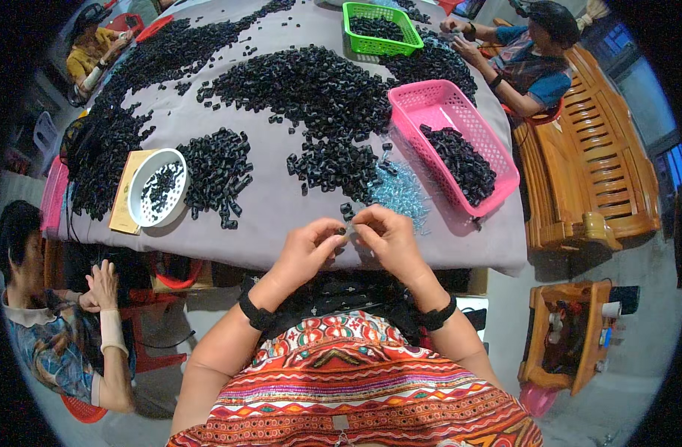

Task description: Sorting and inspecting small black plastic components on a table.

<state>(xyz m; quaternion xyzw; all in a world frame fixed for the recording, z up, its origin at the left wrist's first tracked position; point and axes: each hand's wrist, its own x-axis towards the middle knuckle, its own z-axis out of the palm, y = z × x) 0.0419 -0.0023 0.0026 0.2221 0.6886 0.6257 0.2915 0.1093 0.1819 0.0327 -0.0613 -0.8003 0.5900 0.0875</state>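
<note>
Soft, even daylight fills the scene, brightest on the grey worktop (274,201) near the centre. Shadows are faint and short, tucked under the pink basket (505,160) at two o'clock. No harsh glare. A black fisheye ring darkens the rim, and straight edges bow there. The centre is sharp; the edges soften slightly.

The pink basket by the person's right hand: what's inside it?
The pink basket holds a heap of small black plastic parts toward its near end; the far end shows bare mesh. Whatever lies under the heap is covered, so it cannot be seen.
</note>
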